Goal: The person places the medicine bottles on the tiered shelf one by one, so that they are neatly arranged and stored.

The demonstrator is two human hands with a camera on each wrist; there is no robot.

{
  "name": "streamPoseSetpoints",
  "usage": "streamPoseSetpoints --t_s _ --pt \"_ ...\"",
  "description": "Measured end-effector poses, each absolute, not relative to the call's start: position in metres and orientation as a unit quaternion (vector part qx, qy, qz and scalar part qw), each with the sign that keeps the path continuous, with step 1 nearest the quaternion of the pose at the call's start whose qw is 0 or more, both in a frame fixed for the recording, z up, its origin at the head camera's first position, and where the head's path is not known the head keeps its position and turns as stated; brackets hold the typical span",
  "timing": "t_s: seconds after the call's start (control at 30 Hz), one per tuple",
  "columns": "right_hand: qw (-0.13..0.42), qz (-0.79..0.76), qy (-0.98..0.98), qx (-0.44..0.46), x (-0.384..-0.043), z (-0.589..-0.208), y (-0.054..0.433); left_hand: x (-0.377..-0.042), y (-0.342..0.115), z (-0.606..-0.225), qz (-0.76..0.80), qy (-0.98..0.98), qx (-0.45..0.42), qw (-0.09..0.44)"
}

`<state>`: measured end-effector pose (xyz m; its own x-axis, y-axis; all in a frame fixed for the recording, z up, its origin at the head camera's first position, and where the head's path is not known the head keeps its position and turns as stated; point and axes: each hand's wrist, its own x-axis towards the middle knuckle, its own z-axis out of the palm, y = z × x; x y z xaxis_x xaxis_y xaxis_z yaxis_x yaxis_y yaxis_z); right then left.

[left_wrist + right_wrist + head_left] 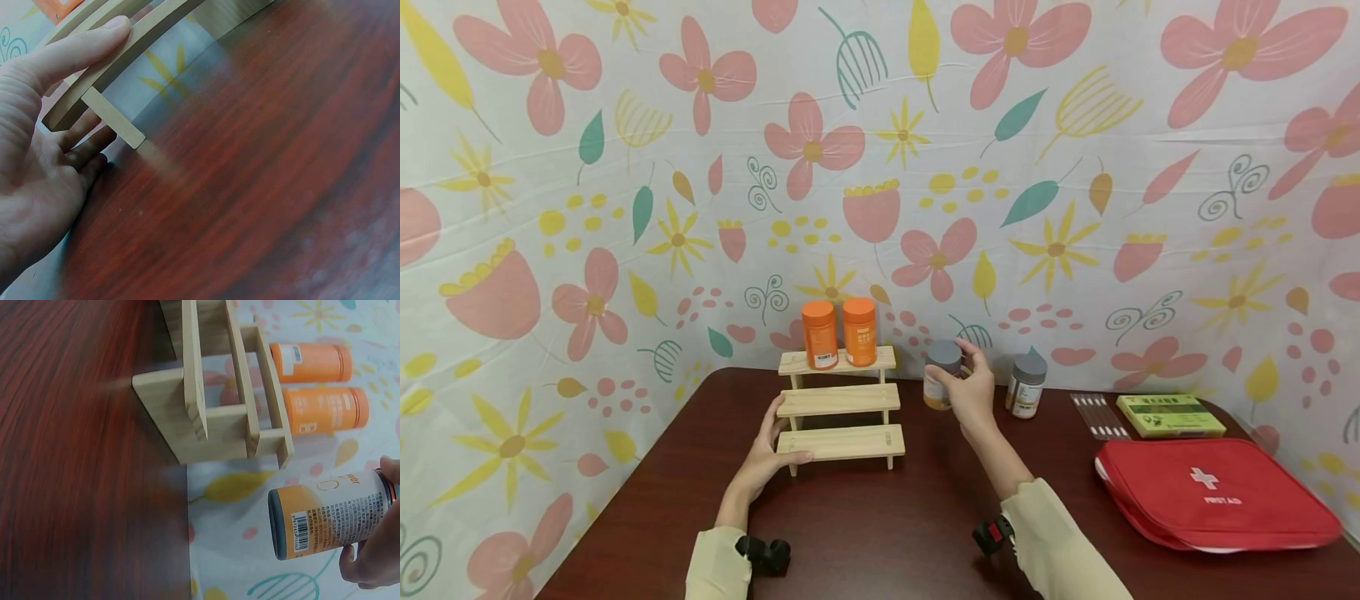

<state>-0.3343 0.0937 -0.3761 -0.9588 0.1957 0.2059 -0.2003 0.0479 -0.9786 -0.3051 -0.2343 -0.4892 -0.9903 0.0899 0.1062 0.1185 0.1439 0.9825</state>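
A three-step wooden rack stands on the dark table. My left hand grips its left end, thumb lying over the lowest step and the other fingers behind it. Two orange bottles with orange caps stand side by side on the top step. To the right of the rack, my right hand holds a grey-capped bottle with a white and orange label, fingers and thumb around its cap end. Another grey-capped bottle stands on the table, right of that hand.
Cotton swabs in a clear pack and a yellow-green box lie at the table's right rear. In front of them is a red first aid pouch. A floral cloth hangs right behind the table.
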Motion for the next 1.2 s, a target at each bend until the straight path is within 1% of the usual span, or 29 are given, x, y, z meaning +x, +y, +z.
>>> streamPoseSetpoints --t_s 0.2,0.53,0.8,1.07,1.2 --pt "0.134 0.679 -0.722 0.016 -0.333 -0.370 0.078 -0.305 -0.235 -0.489 -0.648 -0.759 -0.070 0.007" --pt "0.136 0.683 -0.715 0.061 -0.333 -0.362 0.052 -0.305 -0.235 -0.489 -0.651 -0.756 -0.074 0.008" --pt "0.108 0.675 -0.726 0.079 -0.335 -0.363 0.035 -0.305 -0.234 -0.489 -0.654 -0.753 -0.069 0.008" --pt "0.079 0.685 -0.720 0.071 -0.338 -0.354 0.024 -0.306 -0.233 -0.490 -0.650 -0.757 -0.070 0.005" --pt "0.068 0.684 -0.721 0.086 -0.341 -0.352 0.018 -0.305 -0.233 -0.490 -0.652 -0.756 -0.066 0.008"
